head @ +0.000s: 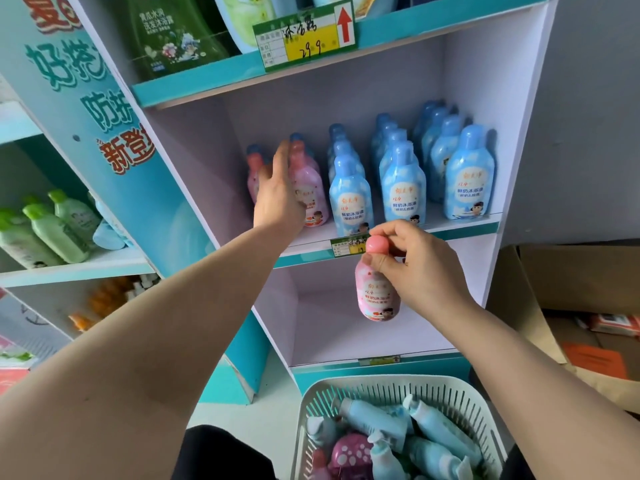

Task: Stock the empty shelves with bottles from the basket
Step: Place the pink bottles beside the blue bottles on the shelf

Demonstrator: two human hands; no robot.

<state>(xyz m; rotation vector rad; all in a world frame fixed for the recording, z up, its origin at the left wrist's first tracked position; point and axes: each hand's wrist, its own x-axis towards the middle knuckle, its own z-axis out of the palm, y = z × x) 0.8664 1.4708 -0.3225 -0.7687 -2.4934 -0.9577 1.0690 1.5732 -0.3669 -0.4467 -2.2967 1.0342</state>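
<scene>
Our right hand, at centre right of the frame, pinches the round cap of a pink bottle between thumb and curled fingers. The bottle hangs upright just below the grip, in front of the lower shelf. Our left hand reaches into the middle shelf, fingers straight and loosely spread, holding nothing. It covers the shelved pink bottles, and we cannot tell whether it touches them. Blue bottles stand in rows to their right. At the bottom edge, the basket holds more bottles lying down.
</scene>
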